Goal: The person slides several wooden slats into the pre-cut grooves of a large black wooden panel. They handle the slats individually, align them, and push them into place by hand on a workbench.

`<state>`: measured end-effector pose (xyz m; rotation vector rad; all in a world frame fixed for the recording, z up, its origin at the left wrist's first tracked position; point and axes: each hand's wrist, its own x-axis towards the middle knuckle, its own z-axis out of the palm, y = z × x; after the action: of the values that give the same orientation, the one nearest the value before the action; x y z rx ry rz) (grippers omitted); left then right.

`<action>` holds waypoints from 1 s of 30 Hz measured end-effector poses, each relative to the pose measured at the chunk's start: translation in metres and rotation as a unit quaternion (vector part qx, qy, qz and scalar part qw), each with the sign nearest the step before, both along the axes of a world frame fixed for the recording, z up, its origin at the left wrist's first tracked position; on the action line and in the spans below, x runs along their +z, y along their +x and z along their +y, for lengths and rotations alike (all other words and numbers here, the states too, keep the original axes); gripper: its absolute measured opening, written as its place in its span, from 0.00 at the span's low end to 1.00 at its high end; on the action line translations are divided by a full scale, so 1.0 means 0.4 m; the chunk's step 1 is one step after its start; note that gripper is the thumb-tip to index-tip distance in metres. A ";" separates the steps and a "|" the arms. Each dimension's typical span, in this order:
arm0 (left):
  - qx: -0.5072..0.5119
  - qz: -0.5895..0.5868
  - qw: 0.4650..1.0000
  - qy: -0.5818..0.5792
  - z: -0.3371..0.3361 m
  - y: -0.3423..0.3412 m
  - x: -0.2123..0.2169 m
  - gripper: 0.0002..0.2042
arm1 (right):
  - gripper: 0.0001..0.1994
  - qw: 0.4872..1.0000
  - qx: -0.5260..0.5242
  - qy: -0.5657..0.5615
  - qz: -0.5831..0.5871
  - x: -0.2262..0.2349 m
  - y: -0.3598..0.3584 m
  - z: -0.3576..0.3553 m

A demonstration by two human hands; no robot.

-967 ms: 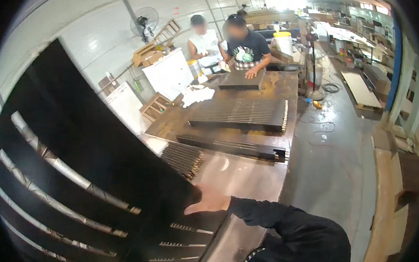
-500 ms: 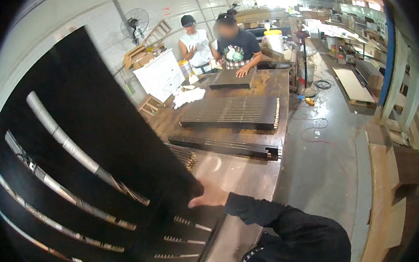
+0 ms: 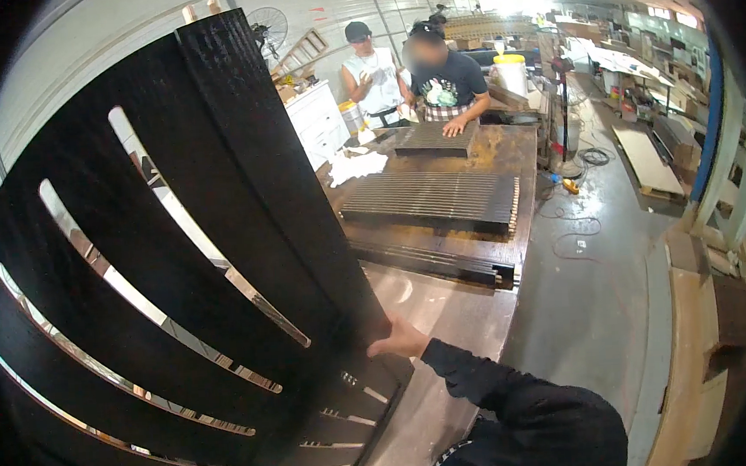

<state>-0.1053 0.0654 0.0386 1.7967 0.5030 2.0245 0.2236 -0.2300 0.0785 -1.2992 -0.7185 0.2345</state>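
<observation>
A large black slatted wooden panel [image 3: 239, 139] fills the left half of the view, standing tilted above the near end of the worktable. Light shows through its long, narrow slots, and two pale peg-like ends stick up at its top. My right hand [image 3: 401, 338] is closed round the panel's right edge, the thumb on the near face and the fingers mostly hidden behind. My left hand is out of view. Beyond the panel on the table lie a stack of dark slats [image 3: 431, 204] with pale ends and a bundle of long dark strips [image 3: 435, 263].
Across the table [image 3: 501, 165], two people stand; one rests a hand on another dark slatted stack [image 3: 436, 139]. White cloths [image 3: 356, 167] lie near the left edge. Right of the table, a cord [image 3: 574, 238] and a standing fan [image 3: 561, 102] occupy the floor. Boards [image 3: 688, 359] line the right side.
The panel has turned and shifted right, so its slots look wider and its top edge with pegs shows. My right hand has moved slightly right, still on its edge.
</observation>
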 end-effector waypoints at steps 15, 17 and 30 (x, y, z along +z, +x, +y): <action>-0.072 -0.063 0.976 -0.197 -0.052 -0.021 0.089 0.18 | 0.29 0.993 -0.044 0.039 -0.103 0.043 -0.021 -0.008; -0.010 -0.160 0.987 -0.022 0.073 -0.024 -0.095 0.18 | 0.29 0.999 0.018 0.047 0.015 -0.023 -0.021 0.012; -0.036 0.017 0.998 0.052 0.017 -0.051 0.118 0.19 | 0.29 0.988 -0.049 0.077 -0.127 0.179 -0.050 -0.002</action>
<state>-0.1257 0.0722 0.0858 1.8830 0.3439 2.0086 0.2035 -0.2310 0.1499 -1.2244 -0.8683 -0.0672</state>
